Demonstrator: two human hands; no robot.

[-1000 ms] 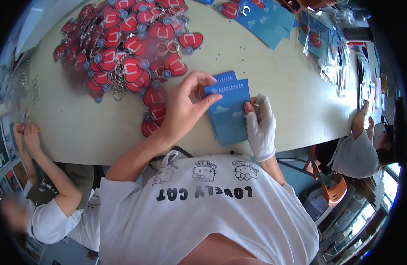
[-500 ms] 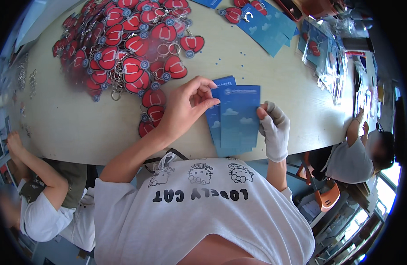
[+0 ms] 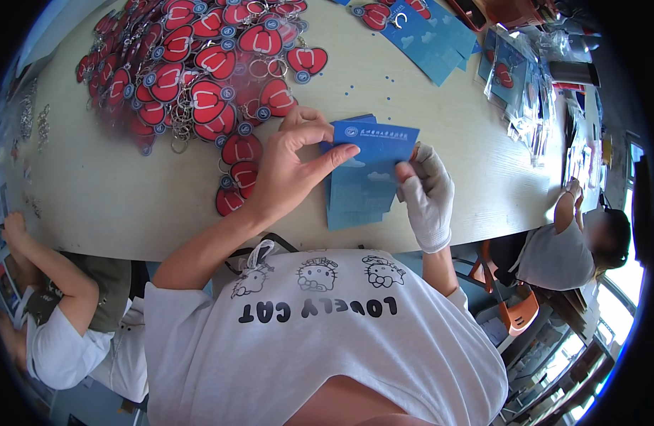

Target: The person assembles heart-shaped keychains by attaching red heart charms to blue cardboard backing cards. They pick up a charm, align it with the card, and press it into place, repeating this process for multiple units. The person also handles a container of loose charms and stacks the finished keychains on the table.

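Note:
My left hand (image 3: 302, 153) pinches the upper left corner of a blue card (image 3: 384, 138), thumb on its front face. That card is raised and tilted over a small stack of similar blue-green cards (image 3: 359, 206) with white clouds. At the card's right edge my right hand (image 3: 428, 195), in a white glove with the thumb tip bare, holds it with bent fingers. The fingers behind the card are hidden. Just left of my left hand lie red keychains (image 3: 241, 149), which have small blue round tags and metal rings.
A large pile of red keychains (image 3: 206, 99) covers the table's far left. More blue cards (image 3: 433, 46) lie at the far right, beside clear plastic packets (image 3: 522, 85). One person (image 3: 67, 305) sits at the left, another (image 3: 561, 252) at the right.
The top card has been lifted and tilted off the stack. My left thumb has come down onto its corner, and my right hand has shifted slightly left.

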